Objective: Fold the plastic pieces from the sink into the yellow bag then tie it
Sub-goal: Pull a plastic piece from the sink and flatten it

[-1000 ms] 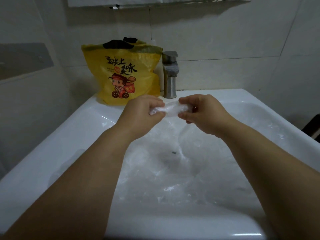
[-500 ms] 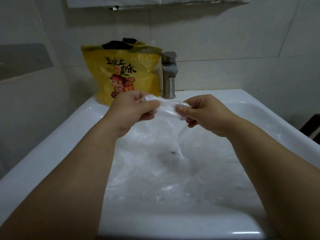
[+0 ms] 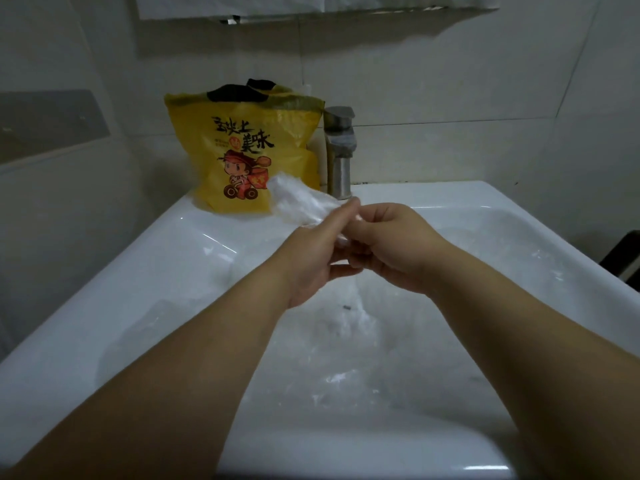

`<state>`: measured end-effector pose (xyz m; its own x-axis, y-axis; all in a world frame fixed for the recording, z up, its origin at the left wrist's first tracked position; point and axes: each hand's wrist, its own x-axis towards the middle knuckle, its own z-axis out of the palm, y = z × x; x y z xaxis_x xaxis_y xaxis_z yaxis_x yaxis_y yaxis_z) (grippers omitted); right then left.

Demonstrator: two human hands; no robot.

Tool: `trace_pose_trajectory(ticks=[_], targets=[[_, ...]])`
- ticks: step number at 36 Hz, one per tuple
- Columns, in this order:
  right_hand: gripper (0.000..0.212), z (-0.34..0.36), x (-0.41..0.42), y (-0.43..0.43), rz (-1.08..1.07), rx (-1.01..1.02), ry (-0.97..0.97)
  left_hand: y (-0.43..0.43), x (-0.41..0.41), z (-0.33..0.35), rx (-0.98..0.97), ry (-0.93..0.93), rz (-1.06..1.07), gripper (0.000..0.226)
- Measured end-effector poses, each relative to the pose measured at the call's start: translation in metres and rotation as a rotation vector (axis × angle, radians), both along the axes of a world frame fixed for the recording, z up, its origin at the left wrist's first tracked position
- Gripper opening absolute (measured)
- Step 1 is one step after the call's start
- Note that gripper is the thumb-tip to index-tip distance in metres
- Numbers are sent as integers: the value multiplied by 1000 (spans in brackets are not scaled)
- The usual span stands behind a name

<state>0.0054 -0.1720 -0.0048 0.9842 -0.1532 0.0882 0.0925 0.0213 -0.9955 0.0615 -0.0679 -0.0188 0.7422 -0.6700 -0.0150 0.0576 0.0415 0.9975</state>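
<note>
A clear plastic piece (image 3: 298,200) is held above the white sink (image 3: 166,258), its free end sticking up to the left in front of the yellow bag (image 3: 242,157). My left hand (image 3: 313,258) and my right hand (image 3: 388,247) meet over the basin, and both pinch the lower end of that piece between fingers and thumb. The yellow bag stands upright on the back left of the sink rim, open at the top, with something dark inside. More clear plastic pieces (image 3: 346,341) lie crumpled in the basin under my hands.
A steel tap (image 3: 341,154) stands just right of the bag at the back rim. Tiled walls close in behind and at both sides. A dark object (image 3: 623,258) shows at the right edge, beyond the sink.
My hands have come together; the piece that was stretched between them is now folded over, with its loose end pointing up and left toward the bag.
</note>
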Motion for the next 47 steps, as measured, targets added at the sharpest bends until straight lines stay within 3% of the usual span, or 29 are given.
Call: trace_pose_trajectory(ticks=[8,15,23,32,40,45,47], targets=[[17,-3,2,5,0,-97,22,8,11,11,-118,20,125,20],[21,-1,2,1,-11,-75,74,16,21,13,-235,63,272,31],[28,-6,4,-4,-23,-80,193,14,20,4,-175,-6,457,22],[15,-7,5,-12,-2,108,168,23,22,5,-65,49,324,16],[12,0,0,-21,14,77,116,33,22,9,-51,-5,237,8],[37,2,-3,-26,23,118,80,33,20,9,-52,-6,236,8],[34,3,-4,-26,17,109,61,32,19,10,-50,-16,237,6]])
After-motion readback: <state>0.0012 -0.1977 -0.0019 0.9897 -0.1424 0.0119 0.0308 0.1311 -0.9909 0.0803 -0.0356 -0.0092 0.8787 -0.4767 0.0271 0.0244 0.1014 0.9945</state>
